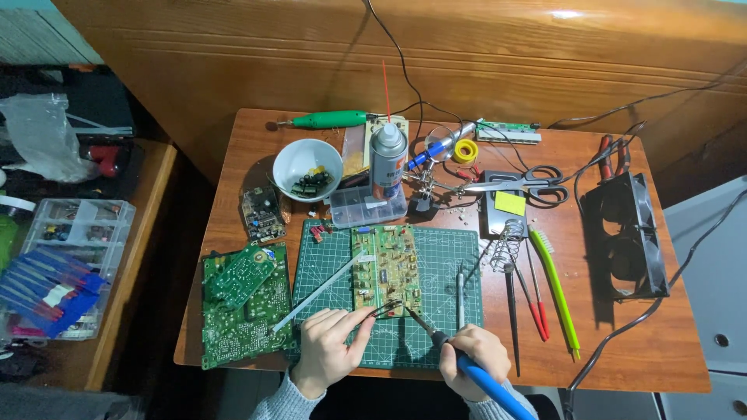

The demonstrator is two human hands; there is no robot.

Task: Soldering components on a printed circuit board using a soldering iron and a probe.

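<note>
Here, on the green cutting mat [436,257], our left hand [327,346] pinches tweezers [383,309] and our right hand [472,354] grips the blue soldering iron [475,373] at the near edge of the yellow circuit board [387,268], where a slip might bridge neighbouring joints.

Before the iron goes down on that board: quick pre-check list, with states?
1. Left hand grips tweezers, tips at the lower edge of the yellow circuit board: ok.
2. Right hand holds the blue-handled soldering iron, tip beside the tweezer tips: ok.
3. Board lies flat on the green cutting mat: ok.
4. Whether the tweezers pinch a part: cannot tell.
5. Iron heat: cannot tell.
6. Coil iron stand free, to the right: ok.
</note>
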